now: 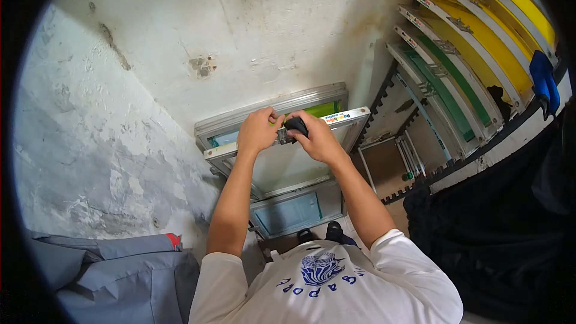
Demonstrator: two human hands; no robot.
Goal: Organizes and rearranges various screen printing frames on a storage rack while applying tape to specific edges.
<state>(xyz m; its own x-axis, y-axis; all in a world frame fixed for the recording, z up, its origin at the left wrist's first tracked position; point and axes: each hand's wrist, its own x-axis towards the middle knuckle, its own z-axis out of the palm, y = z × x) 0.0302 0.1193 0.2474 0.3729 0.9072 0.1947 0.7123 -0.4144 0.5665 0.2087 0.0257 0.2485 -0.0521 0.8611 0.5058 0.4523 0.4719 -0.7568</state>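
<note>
In front of me a framed mesh screen [354,116] with a white printed top edge stands upright. Both of my hands are at the middle of that edge. My right hand [321,142] has its thumb and fingers closed round a small black object [296,126], whose kind I cannot make out. Just below and left of it, a small grey metal piece [282,137] sits at the frame's edge. My left hand [258,131] is on the left side of this piece, fingers curled in a pinch; what they hold is hidden.
Another metal frame [210,127] leans against the stained wall behind. Below stands a frame with a blue panel [291,213]. At right, a black rack [444,171] holds several yellow and green screens [492,42]. Grey cloth [120,279] lies lower left; black cloth [492,222] hangs right.
</note>
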